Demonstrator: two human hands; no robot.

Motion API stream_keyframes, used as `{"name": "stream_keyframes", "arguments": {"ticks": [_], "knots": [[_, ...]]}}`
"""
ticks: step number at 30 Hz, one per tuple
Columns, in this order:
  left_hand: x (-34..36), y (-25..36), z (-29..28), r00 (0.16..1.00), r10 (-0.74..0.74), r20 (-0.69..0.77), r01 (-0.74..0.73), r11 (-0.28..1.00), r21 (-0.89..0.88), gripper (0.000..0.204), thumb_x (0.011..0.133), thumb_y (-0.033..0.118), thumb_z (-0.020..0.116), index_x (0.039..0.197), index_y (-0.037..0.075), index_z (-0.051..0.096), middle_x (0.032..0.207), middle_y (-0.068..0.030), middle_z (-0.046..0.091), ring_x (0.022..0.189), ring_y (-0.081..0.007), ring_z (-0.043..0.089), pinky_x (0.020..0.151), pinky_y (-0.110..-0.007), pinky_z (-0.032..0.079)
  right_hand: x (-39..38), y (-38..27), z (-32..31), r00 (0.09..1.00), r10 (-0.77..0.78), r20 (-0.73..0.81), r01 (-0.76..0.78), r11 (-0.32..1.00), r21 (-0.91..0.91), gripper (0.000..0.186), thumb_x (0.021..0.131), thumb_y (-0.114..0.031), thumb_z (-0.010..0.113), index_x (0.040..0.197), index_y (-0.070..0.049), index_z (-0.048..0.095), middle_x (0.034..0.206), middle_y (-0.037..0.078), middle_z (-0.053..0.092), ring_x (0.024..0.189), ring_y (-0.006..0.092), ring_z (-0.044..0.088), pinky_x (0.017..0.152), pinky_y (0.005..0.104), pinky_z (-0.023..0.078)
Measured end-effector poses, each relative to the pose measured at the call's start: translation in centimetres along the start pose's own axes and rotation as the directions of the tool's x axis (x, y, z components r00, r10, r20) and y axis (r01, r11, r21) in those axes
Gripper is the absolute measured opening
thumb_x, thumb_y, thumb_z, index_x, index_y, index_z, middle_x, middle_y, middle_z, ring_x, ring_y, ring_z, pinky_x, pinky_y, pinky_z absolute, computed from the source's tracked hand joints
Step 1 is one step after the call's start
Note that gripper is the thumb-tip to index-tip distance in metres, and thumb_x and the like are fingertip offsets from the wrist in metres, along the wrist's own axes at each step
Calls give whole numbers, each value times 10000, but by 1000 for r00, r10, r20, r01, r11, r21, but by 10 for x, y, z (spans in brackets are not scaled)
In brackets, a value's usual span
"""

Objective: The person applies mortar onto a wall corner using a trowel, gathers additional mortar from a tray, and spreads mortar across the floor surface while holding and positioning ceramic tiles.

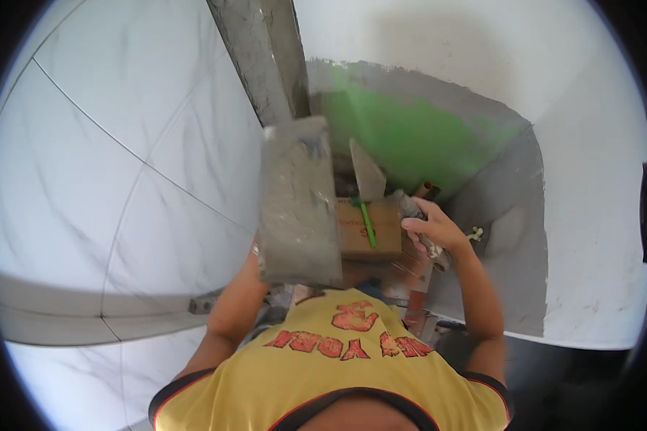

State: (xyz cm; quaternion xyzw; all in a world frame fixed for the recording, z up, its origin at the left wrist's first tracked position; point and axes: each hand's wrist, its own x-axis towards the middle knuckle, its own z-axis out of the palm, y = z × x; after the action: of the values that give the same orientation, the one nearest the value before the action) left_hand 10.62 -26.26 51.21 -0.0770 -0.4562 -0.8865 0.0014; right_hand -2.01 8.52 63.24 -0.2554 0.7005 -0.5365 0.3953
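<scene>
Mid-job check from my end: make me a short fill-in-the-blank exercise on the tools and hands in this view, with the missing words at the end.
1. The trowel has a handle coloured ____.
2. That handle shows against a brown box made of ____.
3. In the picture, the flat rectangular board is to the ____ of the box.
4. The smeared tool is gripped by the person's ____ hand.

Missing words: green; cardboard; left; right.
</scene>
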Motion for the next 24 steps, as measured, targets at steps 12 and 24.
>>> {"name": "stream_keyframes", "arguments": {"ticks": [12, 24], "knots": [[51, -50, -29, 923, 261, -282, -330, 915, -232, 475, 1059, 389, 373, 1460, 136, 406, 1437, -84, 493, 1311, -251, 469, 1116, -421, 386, -7, 30, -32, 995, -55, 88, -3, 833, 554, 392, 948, -392, 511, 1036, -11, 532, 655, 83, 538, 455, 174, 524, 392, 305, 447], [118, -22, 29, 849, 513, -126, -460, 600, -655, 632, 1021, 549, 333, 1531, 178, 301, 1566, -95, 350, 1419, -296, 356, 1180, -487, 296, 64, 92, 23, 937, -45, 347, -216, 705, 675, 457, 992, -481, 513, 1038, -26, 537, 750, 49, 548, 570, 147, 541, 457, 309, 465]]}}
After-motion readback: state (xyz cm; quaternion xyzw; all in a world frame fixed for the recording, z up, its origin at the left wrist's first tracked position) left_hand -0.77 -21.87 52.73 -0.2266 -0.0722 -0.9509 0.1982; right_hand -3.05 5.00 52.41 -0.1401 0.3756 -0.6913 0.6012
